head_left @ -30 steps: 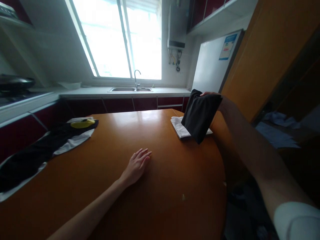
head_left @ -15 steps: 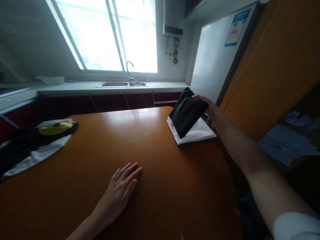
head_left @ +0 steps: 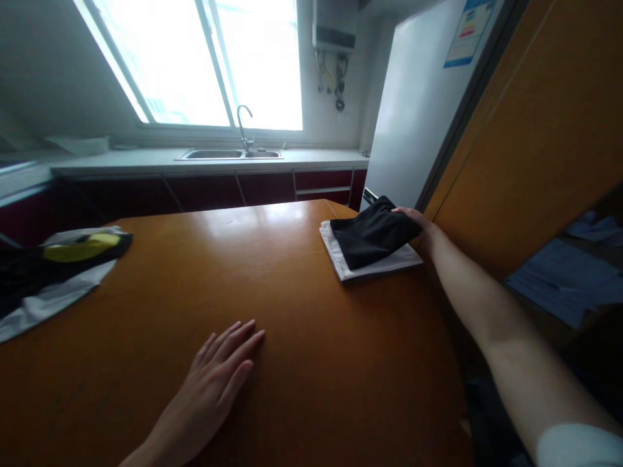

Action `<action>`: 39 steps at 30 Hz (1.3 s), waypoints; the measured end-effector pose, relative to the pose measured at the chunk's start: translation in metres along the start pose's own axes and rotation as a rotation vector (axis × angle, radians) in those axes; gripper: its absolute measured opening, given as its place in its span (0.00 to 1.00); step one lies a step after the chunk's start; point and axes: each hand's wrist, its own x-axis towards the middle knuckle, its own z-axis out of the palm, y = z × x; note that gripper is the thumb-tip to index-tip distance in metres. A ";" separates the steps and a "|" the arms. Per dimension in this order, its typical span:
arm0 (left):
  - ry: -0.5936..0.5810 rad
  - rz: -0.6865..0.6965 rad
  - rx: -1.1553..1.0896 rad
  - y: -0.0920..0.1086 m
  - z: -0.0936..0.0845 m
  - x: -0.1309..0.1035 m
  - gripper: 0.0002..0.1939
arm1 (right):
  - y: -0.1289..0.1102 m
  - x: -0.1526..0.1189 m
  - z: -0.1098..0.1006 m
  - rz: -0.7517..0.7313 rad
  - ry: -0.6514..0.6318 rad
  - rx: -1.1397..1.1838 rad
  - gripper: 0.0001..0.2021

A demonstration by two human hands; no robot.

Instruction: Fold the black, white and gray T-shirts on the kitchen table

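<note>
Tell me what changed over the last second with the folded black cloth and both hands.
The right hand lowered the folded black cloth from tilted in the air to nearly flat on the folded white cloth, and it still grips the cloth's far edge. The left hand stayed flat on the orange wooden table; the black, white and yellow clothes pile lay untouched.

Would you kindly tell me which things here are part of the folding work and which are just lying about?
In hand: right hand, black folded cloth, white folded cloth beneath it.
Lying about: left hand flat on the table, clothes pile, sink, fridge.
</note>
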 end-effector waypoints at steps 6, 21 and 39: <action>0.001 0.001 0.015 0.001 -0.001 0.001 0.25 | 0.013 0.003 -0.002 0.089 -0.054 0.079 0.07; -0.037 -0.010 0.013 0.003 0.001 0.002 0.26 | -0.024 -0.032 0.036 -0.132 0.111 -0.456 0.07; -0.024 0.008 0.051 0.009 -0.002 0.003 0.25 | -0.058 -0.168 0.139 -0.421 -0.104 -1.207 0.10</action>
